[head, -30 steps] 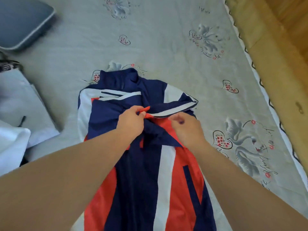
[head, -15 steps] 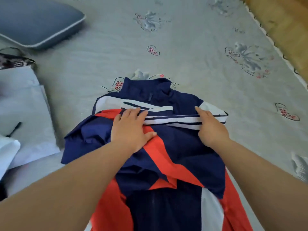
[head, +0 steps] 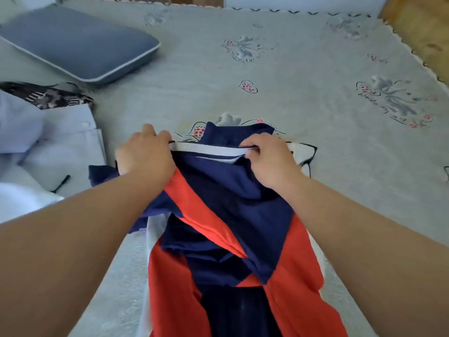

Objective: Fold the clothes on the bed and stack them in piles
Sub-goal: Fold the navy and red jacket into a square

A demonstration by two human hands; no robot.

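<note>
The bed (head: 279, 76) fills most of the frame, covered by a pale grey-green spread with stitched swan and heart motifs and a scalloped edge along the top and right. At the upper left lies a blue-grey pillow (head: 80, 42) with light piping. Below it, at the left edge, a dark patterned cloth (head: 46, 97) sits beside pale blue shirts (head: 60, 147). In the lower centre a navy, red and white jacket (head: 230, 215) lies on the spread.

both hands (head: 145, 154) now gripping the jacket (head: 226, 203) at its white-striped edge, earlier pressed flat on it
</note>
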